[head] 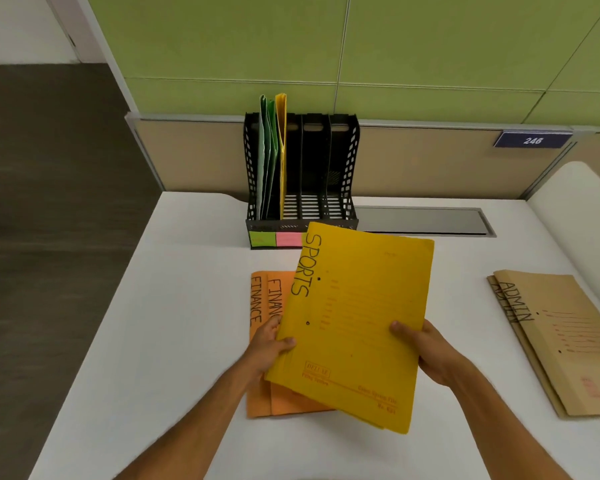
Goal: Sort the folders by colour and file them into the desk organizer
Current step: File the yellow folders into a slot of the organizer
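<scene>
A yellow folder [354, 317] marked SPORTS is held above the white desk [174, 306]. My left hand [269, 344] grips its left edge, thumb on top. My right hand [421, 348] grips its right edge. Under it lie two orange folders [262, 306] marked FINANCE, partly hidden. Two brown folders [568, 341] marked ADMIN lie at the right. The black desk organizer [302, 174] stands at the back, with green folders [267, 157] in its leftmost slot and a yellow folder [281, 150] in the slot beside them. The other slots hold nothing.
Green and pink sticky labels [274, 239] are stuck on the organizer's front. A grey cable slot [423, 221] runs along the desk's back right. A partition with a sign reading 246 [533, 140] stands behind. The floor drops away at the left.
</scene>
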`<state>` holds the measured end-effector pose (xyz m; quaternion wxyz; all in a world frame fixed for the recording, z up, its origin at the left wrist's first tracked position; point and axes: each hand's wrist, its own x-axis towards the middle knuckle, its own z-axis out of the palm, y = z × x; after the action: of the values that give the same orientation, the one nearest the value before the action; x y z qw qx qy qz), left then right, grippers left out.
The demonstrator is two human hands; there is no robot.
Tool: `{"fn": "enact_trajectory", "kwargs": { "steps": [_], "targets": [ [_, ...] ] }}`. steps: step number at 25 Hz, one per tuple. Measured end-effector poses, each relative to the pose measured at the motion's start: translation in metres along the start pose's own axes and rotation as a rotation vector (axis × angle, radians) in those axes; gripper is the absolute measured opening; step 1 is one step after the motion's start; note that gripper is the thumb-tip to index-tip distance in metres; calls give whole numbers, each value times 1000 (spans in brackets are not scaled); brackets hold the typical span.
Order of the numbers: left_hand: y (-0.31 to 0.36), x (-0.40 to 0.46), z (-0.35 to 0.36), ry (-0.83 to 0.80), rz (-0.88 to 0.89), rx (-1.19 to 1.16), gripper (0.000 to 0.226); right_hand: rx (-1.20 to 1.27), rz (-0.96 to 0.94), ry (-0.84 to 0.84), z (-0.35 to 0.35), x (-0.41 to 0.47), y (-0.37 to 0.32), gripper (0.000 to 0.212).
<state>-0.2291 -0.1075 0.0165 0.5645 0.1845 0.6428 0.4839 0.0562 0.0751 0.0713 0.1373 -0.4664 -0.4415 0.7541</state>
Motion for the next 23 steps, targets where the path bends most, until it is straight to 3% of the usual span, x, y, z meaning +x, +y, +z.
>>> {"fn": "enact_trajectory", "kwargs": {
  "steps": [6, 10, 15, 19, 23],
  "targets": [
    [14, 9, -18, 120, 66, 161, 52, -58, -132, 101, 27, 9, -1, 63],
    [49, 33, -49, 267, 157, 499, 55, -89, -304, 180, 43, 9, -22, 40],
    [121, 78, -79, 290, 364, 816, 69, -89, -456, 265, 64, 12, -60, 26],
    [161, 123, -91, 299, 285, 1282, 87, -107, -499, 310, 87, 26, -80, 20],
    [167, 150, -99, 269, 177, 1495, 91, -140, -515, 367, 106, 40, -90, 16]
  ]
}}
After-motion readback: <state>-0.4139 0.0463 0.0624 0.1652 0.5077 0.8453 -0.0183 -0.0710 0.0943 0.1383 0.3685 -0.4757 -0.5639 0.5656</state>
